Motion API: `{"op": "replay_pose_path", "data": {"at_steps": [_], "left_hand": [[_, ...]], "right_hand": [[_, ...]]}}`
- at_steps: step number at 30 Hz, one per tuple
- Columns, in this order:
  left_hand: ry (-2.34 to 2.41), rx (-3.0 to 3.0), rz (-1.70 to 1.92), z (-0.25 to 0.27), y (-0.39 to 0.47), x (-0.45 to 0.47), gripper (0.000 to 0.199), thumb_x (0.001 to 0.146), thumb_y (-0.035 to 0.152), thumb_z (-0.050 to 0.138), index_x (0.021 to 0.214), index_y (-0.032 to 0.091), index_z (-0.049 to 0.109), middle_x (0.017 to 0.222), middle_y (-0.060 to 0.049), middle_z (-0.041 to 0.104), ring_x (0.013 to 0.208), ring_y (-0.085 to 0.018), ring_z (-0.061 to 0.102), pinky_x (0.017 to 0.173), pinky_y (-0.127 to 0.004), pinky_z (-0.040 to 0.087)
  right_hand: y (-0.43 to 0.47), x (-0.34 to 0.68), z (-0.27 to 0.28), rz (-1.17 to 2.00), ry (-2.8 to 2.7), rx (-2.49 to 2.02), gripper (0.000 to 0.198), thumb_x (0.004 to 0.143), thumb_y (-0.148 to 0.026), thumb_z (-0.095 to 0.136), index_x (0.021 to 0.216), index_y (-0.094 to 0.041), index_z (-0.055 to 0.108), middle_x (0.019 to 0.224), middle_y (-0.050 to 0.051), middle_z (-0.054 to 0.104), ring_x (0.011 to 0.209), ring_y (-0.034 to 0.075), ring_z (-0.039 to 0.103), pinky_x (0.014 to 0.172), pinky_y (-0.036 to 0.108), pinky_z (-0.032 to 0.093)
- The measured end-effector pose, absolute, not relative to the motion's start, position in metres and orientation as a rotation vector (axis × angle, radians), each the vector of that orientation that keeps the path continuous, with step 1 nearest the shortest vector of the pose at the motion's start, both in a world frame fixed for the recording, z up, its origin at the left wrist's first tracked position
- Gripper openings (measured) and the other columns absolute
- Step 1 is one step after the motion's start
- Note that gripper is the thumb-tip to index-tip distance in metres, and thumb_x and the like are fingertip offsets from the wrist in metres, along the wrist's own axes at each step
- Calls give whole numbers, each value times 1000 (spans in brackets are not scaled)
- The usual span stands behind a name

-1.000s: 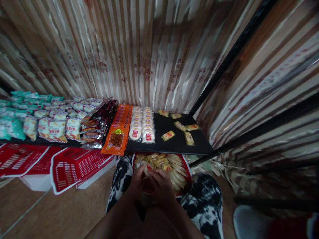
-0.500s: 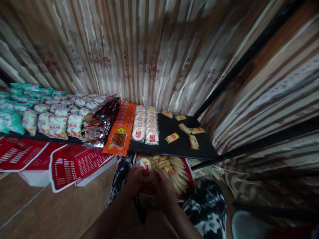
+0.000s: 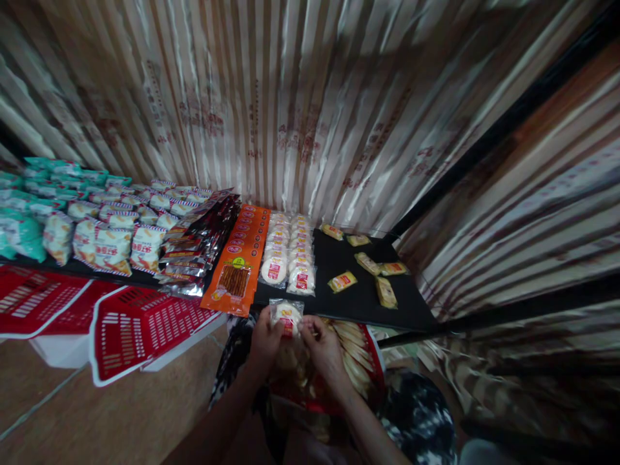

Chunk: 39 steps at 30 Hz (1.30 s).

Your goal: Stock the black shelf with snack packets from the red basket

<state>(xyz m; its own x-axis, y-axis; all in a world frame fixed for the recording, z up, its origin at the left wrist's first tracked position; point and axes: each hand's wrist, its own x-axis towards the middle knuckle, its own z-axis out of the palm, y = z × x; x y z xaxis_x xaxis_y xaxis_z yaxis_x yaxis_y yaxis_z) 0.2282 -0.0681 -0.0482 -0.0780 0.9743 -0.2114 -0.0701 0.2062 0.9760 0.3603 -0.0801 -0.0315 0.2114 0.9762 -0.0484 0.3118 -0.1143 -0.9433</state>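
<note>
Just in front of the black shelf [image 3: 329,310], above my lap, I hold a clear packet of round white rice crackers [image 3: 289,315] with a red label. My left hand [image 3: 264,343] grips its left side, the thumb on the front. At its right edge my right hand [image 3: 323,349] pinches the wrapper with closed fingers. Beneath both hands is a red basket [image 3: 380,371] with pale, wrapped snacks [image 3: 356,355] in it; my hands and forearms hide part of it. On the shelf, two rows of similar cracker packets [image 3: 301,279] stand close beyond the held packet.
Yellow-wrapped snacks [image 3: 342,281] lie scattered on the shelf's right end. Orange snack packs [image 3: 235,284], dark foil packs [image 3: 191,258], white bags [image 3: 113,248] and teal bags [image 3: 29,236] line the left. Red baskets [image 3: 145,329] sit below. A black pole [image 3: 465,142] slants on the right.
My hands have brought the cracker packet up and forward from over the basket to near the shelf's front edge. The view has shifted slightly.
</note>
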Motion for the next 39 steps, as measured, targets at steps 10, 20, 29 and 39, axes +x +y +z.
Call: {"op": "replay_pose_path", "data": {"at_steps": [10,20,29,39], "left_hand": [[1756,1876,1195,-49,-55,231,46,85,22,36,130,15,44,145,-12,28,135,-27,22,108,-46,25],[1764,1974,1027,-63,-36,233,49,83,16,36,131,9,42,145,-16,30,136,-28,19,110,-48,24],[1802,2018,1075,-71,-35,237,45,84,13,33,128,9,44,140,-17,37,135,-27,24,108,-48,28],[1838,2147,1130,-79,-31,240,45,81,11,39,126,9,43,138,-19,39,132,-28,29,103,-50,35]], "right_hand": [[-18,342,-34,756,-1293,-1656,28,75,-44,51,83,-19,62,73,2,66,65,16,60,64,26,48],[14,327,-29,679,-1467,-1725,31,80,-37,44,93,-16,62,85,8,68,75,19,62,71,28,48],[-11,354,-50,17,-1641,-1796,34,84,-31,45,112,-20,60,125,13,44,113,26,40,93,43,40],[-2,368,-64,-50,-1708,-1717,26,84,-25,49,105,-20,64,119,12,48,109,24,43,90,42,42]]}}
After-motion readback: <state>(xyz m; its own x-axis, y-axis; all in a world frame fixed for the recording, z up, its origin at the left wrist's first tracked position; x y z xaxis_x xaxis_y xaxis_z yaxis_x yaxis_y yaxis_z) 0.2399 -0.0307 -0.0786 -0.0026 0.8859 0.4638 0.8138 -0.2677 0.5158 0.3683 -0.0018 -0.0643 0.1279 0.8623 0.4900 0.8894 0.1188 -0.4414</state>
